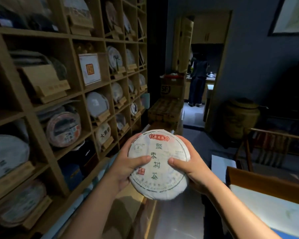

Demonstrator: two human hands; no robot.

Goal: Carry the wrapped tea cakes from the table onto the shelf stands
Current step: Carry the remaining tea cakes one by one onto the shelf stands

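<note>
Beside shelf point(62, 94), hands point(126, 168) grip tea cake point(160, 171), green characters, red seal.

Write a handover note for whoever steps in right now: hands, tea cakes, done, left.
Left hand and right hand both grip one wrapped tea cake, thumbs on its printed face, held in the air in front of the body.
The shelf is to the left; many of its compartments already hold cakes on wooden stands.
Done: this cake is picked up.
Left: set it on a free stand. The table's remaining cakes are out of view.
</note>
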